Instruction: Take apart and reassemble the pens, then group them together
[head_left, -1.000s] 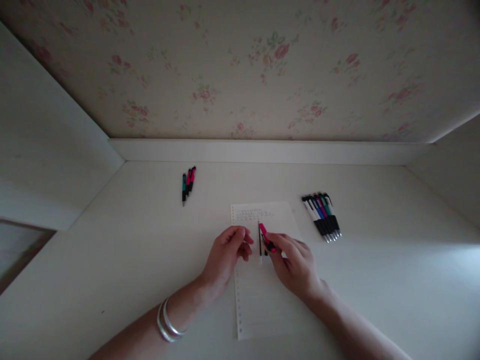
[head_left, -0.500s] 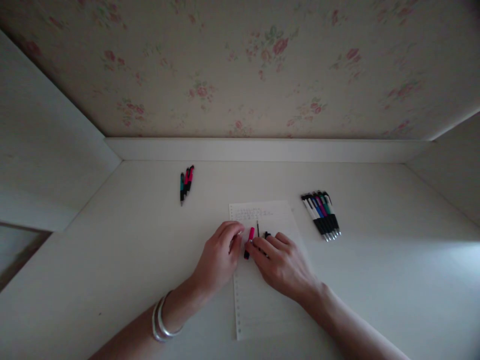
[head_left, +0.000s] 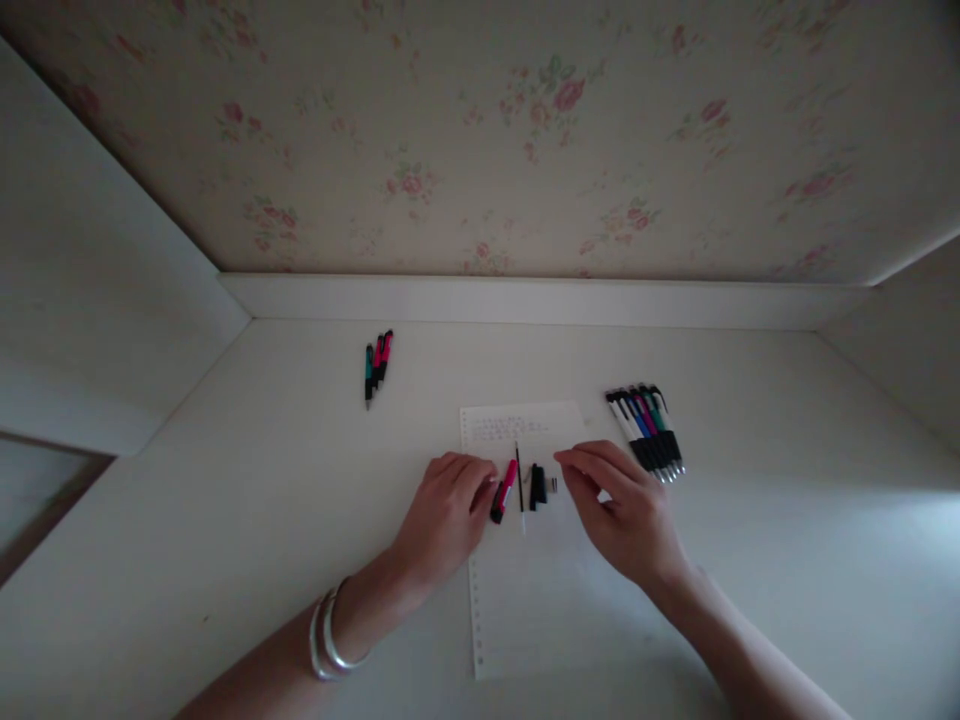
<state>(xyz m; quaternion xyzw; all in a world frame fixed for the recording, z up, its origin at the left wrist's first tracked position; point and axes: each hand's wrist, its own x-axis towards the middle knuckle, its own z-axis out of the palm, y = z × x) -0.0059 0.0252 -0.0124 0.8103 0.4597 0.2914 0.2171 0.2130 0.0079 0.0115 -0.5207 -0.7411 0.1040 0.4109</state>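
Note:
Loose pen parts lie on a sheet of lined, hole-punched paper (head_left: pixel 525 600). My left hand (head_left: pixel 446 510) has its fingertips pressed together right beside a pink pen barrel (head_left: pixel 509 484) with a black end; whether anything sits in that pinch is too small to make out. Just right of the barrel is a thin dark ink refill (head_left: pixel 519 480) with a pale lower end. Black pen pieces (head_left: pixel 537 486) and a small metallic spring-like part (head_left: pixel 553 485) lie further right. My right hand (head_left: pixel 626 515) hovers beside them, thumb and fingers closed in a pinch whose content is unclear.
Two pink-and-black pens (head_left: pixel 381 360) and a green-and-black pen (head_left: pixel 368 375) lie at the back left. A row of several pens (head_left: pixel 645 430) in white, blue, purple and green lies on the right. Behind the white desk (head_left: pixel 300 450) rises a flowered wall (head_left: pixel 450 130).
My right hand has moved right, off the pink barrel and the black pieces, which now show uncovered. The barrel leans more to the right. My left hand has stayed almost in place.

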